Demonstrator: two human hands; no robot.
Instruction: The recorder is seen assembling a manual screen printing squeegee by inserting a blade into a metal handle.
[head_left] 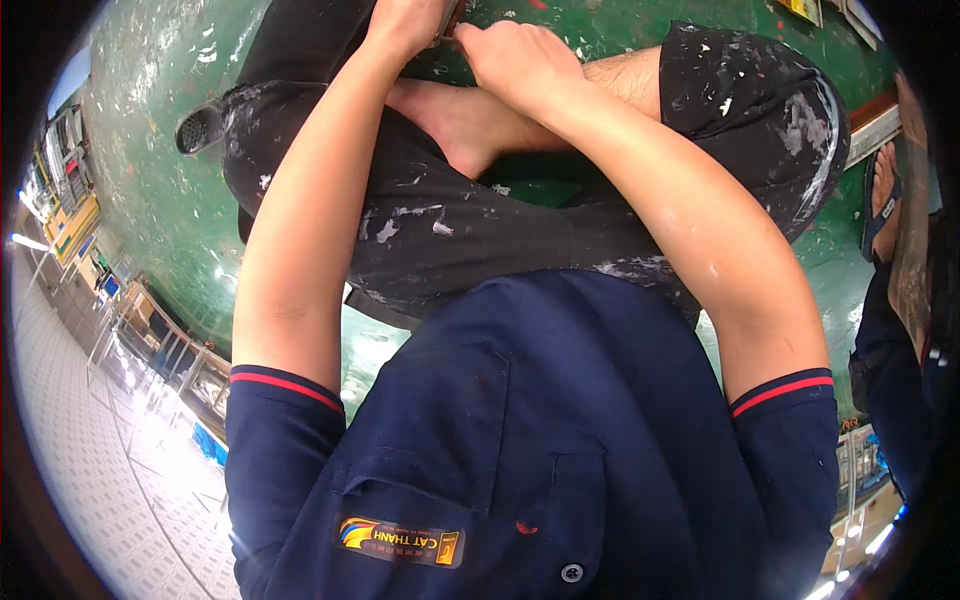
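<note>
My left hand (408,24) is at the top edge of the view, which cuts off most of it. What shows of it looks curled beside a narrow reddish-brown thing (453,18), of which only a small end is visible. To its right, my right hand (522,62) is closed, with thumb and forefinger pressed together at that same end. What exactly the fingers hold is too small and too cut off to name. Both hands are above my bare foot (455,125) and crossed legs in dark, paint-spotted trousers (420,225).
I sit on a green, paint-stained floor (165,140). A dark shoe tip (200,130) shows beside my left knee. At the right, another person's sandalled foot (882,200) stands close to a long metal-edged piece (875,135). Racks and frames (165,340) line the left.
</note>
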